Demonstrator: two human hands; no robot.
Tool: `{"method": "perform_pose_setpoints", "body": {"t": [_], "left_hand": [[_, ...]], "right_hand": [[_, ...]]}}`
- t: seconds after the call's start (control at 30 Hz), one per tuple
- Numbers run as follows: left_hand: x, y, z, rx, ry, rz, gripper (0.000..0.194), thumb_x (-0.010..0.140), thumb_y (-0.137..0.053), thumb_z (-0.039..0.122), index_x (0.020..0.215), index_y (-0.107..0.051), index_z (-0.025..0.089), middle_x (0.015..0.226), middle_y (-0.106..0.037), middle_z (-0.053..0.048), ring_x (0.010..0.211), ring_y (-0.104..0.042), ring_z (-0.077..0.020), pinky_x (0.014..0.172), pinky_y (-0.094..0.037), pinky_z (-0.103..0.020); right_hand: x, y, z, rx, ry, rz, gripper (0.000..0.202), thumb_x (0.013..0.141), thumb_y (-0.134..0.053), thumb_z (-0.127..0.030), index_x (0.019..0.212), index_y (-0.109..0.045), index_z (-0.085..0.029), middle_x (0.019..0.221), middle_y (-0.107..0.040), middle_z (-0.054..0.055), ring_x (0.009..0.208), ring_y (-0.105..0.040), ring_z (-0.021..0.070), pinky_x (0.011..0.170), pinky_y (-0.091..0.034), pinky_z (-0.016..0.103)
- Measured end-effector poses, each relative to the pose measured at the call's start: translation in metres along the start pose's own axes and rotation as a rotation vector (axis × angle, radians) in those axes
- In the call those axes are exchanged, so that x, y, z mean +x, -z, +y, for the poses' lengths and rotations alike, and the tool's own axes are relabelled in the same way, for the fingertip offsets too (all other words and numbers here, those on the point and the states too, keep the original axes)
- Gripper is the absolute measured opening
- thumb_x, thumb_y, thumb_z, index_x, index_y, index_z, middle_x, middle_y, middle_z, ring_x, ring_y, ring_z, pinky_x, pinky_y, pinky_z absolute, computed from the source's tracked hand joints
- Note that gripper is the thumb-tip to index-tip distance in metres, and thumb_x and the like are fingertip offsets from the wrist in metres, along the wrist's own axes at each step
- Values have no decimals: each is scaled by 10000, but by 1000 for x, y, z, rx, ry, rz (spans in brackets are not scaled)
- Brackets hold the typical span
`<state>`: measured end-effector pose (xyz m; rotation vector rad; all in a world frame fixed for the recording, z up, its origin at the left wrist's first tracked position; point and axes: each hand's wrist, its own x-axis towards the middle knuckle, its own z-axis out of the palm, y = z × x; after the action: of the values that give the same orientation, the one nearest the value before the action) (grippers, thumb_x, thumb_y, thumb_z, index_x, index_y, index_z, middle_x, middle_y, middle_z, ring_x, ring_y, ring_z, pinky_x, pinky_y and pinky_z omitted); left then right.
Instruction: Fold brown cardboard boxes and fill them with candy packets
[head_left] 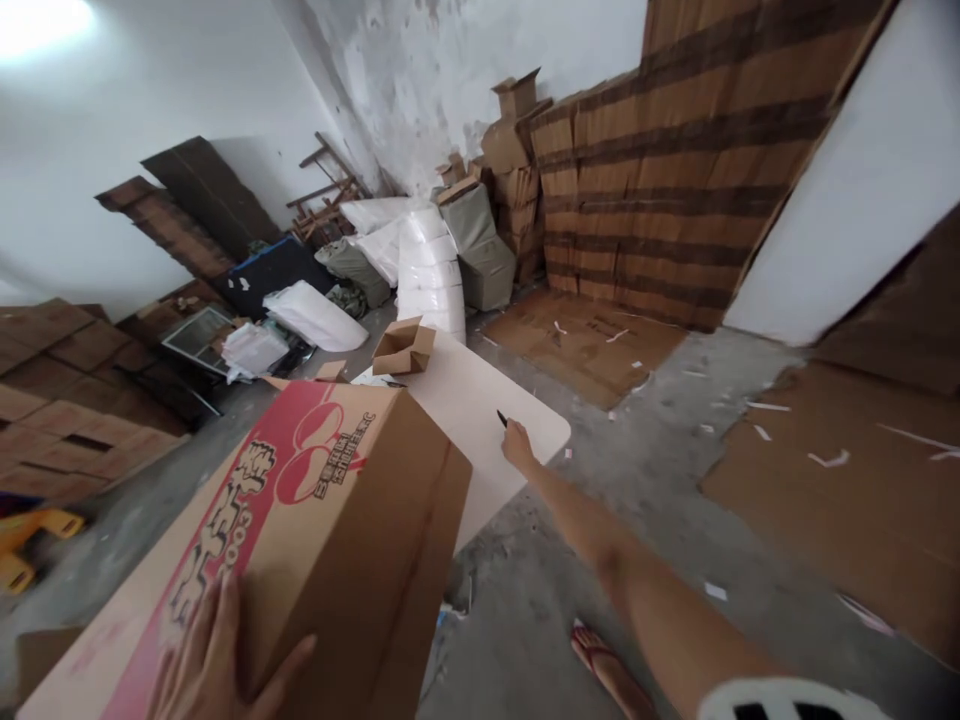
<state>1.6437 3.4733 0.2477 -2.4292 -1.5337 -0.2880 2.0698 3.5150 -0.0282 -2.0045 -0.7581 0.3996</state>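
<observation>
A tall wall of stacked flattened brown cardboard sheets (660, 170) stands far beyond both hands. Nearer, a big brown cardboard box with a red printed panel (300, 530) lies under the left hand (214, 660), whose fingers (225, 605) rest spread flat on its top, grasping nothing. The pale rounded tabletop (480, 420) lies under the outstretched right hand (517, 445), clenched around a small dark tool (501, 417). A small open brown carton (403, 348) sits beyond that hand.
</observation>
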Motion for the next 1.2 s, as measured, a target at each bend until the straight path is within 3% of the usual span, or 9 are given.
{"method": "perform_pose_setpoints", "body": {"t": [0.07, 0.13, 0.27, 0.47, 0.6, 0.8, 1.0, 1.1, 1.2], "left_hand": [[41, -1, 37, 3, -6, -15, 972, 734, -377, 693, 1467, -194, 81, 1507, -282, -204, 1379, -274, -381, 1110, -285, -543], [71, -4, 64, 26, -24, -14, 981, 734, -367, 693, 1451, -224, 40, 1492, -293, -228, 1380, -260, -390, 1122, -255, -532], [91, -13, 89, 35, -41, 20, 904, 757, -362, 657, 1453, -222, 97, 1485, -318, -193, 1384, -268, -357, 1142, -239, -488], [93, -16, 95, 31, -33, 25, 901, 733, -388, 657, 1479, -106, 239, 1513, -300, -112, 1352, -327, -381, 1110, -300, -524], [98, -16, 98, 6, -8, 42, 895, 712, -401, 683, 1471, -70, 341, 1545, -247, -20, 1358, -323, -370, 1120, -291, -523], [101, -20, 97, 9, 29, 13, 885, 717, -427, 680, 1458, -164, 274, 1490, -339, -93, 1364, -320, -342, 1129, -280, -495], [102, -15, 92, 52, 34, -35, 923, 739, -446, 665, 1459, -195, 146, 1479, -333, -171, 1364, -310, -339, 1122, -283, -488], [102, -8, 87, 57, 54, -89, 940, 736, -454, 664, 1449, -219, 97, 1477, -329, -186, 1366, -296, -341, 1121, -282, -486], [99, -4, 86, 54, 78, -109, 911, 750, -465, 653, 1452, -213, 129, 1493, -310, -156, 1375, -279, -326, 1125, -276, -479]], "right_hand": [[5, -16, -13, 22, 70, -27, 385, 828, -460, -83, 1208, -520, -72, 1215, -551, 200, 1180, -488, 264, 1018, -364, 465], [-12, -31, -27, 63, 173, -93, 455, 833, -441, -109, 1287, -481, -117, 1322, -509, 164, 1257, -439, 238, 1072, -341, 434], [-58, -48, -50, 255, 289, -162, 509, 850, -400, -164, 1358, -420, -189, 1370, -500, 84, 1280, -439, 181, 1079, -380, 376], [-58, -35, -58, 507, 221, -106, 481, 785, -428, -117, 1251, -502, -211, 1237, -560, 80, 1179, -498, 184, 1047, -396, 369], [-32, -22, -56, 524, 167, -171, 226, 804, -523, -259, 1014, -582, -201, 1006, -610, 50, 964, -549, 183, 880, -447, 327], [-6, -12, -63, 607, 188, -498, 365, 758, -603, -540, 724, -577, -177, 724, -559, -23, 715, -500, 124, 661, -381, 227], [-12, -21, -77, 596, -20, -540, 557, 590, -709, -608, 487, -342, -202, 464, -293, -91, 484, -298, 71, 495, -228, 213], [-12, -9, -86, 316, 196, -566, 547, 690, -633, -633, 459, -404, -193, 444, -357, -66, 476, -343, 87, 542, -262, 241], [-20, 3, -101, -24, 727, -641, 452, 675, -678, -617, 555, -595, -189, 583, -596, 7, 639, -518, 152, 726, -345, 300]]}}
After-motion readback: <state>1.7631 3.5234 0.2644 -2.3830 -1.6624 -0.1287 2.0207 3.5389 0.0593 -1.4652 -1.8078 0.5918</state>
